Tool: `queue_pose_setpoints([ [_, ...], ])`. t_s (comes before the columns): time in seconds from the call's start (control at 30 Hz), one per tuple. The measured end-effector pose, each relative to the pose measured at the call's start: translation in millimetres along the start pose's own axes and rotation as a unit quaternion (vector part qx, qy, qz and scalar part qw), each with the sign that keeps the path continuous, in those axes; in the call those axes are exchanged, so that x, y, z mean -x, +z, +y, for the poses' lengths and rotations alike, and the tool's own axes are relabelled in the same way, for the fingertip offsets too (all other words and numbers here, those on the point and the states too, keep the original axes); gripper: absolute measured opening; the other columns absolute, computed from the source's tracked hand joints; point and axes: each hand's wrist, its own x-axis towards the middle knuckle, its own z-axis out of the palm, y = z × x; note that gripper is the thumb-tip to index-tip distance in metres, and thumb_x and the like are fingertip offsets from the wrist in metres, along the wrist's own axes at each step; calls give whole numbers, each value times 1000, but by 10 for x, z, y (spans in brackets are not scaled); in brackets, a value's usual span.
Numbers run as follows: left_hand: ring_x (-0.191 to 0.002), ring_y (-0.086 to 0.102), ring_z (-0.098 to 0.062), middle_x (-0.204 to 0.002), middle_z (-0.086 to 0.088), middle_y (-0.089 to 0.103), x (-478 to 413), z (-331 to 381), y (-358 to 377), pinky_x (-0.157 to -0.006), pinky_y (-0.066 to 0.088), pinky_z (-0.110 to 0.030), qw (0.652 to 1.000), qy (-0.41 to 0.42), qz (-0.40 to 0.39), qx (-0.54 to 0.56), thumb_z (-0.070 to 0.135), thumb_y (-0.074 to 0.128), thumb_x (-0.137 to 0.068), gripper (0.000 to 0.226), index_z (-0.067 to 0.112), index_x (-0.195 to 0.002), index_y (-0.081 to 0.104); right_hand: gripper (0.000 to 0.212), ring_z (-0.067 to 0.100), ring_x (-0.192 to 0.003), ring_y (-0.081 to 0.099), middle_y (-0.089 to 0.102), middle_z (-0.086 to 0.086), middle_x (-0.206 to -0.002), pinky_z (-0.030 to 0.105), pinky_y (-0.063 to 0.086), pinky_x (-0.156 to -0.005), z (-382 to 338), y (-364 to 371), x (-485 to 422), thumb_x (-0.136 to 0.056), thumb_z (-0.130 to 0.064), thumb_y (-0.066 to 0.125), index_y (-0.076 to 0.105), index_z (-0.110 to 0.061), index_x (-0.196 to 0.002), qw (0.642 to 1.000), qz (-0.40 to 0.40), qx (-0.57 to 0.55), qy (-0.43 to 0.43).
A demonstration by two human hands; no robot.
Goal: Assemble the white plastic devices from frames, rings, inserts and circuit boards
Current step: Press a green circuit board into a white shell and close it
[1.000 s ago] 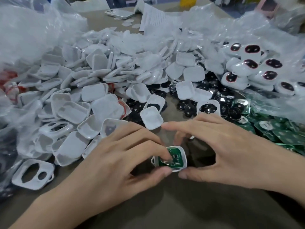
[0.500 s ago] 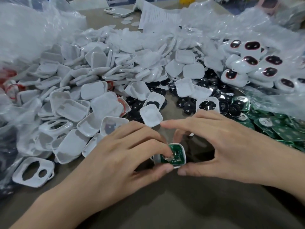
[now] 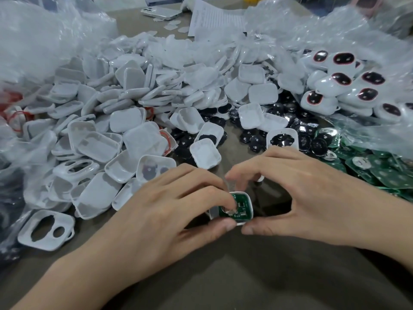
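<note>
A small white plastic frame (image 3: 248,199) with a green circuit board (image 3: 241,206) seated in it lies on the table between my hands. My left hand (image 3: 161,211) pinches its near edge with the thumb, and the index fingertip presses on the board. My right hand (image 3: 312,193) holds the frame's right side, thumb at the near edge and fingers curled over the far edge. Much of the frame is hidden under my fingers.
A big heap of white shells (image 3: 138,104) fills the left and middle. A white frame with two holes (image 3: 45,229) lies at left. Black round inserts (image 3: 257,139), green boards (image 3: 380,171) and finished white devices (image 3: 344,86) lie at right, among plastic bags (image 3: 335,25).
My right hand's fingers have curled in over the frame's far edge. Both hands and the frame stay in about the same place.
</note>
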Motion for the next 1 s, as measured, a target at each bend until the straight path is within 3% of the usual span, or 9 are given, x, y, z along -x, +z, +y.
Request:
queue_pose_setpoints([
  [0.17,-101,61,-9,-113,10,64,-5,-1,-12,-86,48,-27,1000,0,-10,0,42,60,-99,23,24,-107,72,34,2,-106,53,60,-25,-101,30,44,-93,-3,-2,-8,-80,-70,60,49,-46,-102,1000,1,4,-8],
  [0.33,-98,62,-9,-113,10,65,0,5,-17,-83,49,-29,1000,-1,-10,-3,42,58,-100,25,23,-107,73,29,8,-106,56,61,-24,-101,35,46,-93,2,4,-15,-83,-67,60,58,-43,-99,1000,-2,-6,-24],
  [1.0,-98,61,-9,-113,9,64,6,59,-71,-84,48,-28,1000,-22,-22,3,39,54,-101,26,24,-106,75,24,7,-103,57,62,-23,-101,36,47,-91,23,16,-20,-83,-65,62,61,-43,-94,999,8,-15,-27],
])
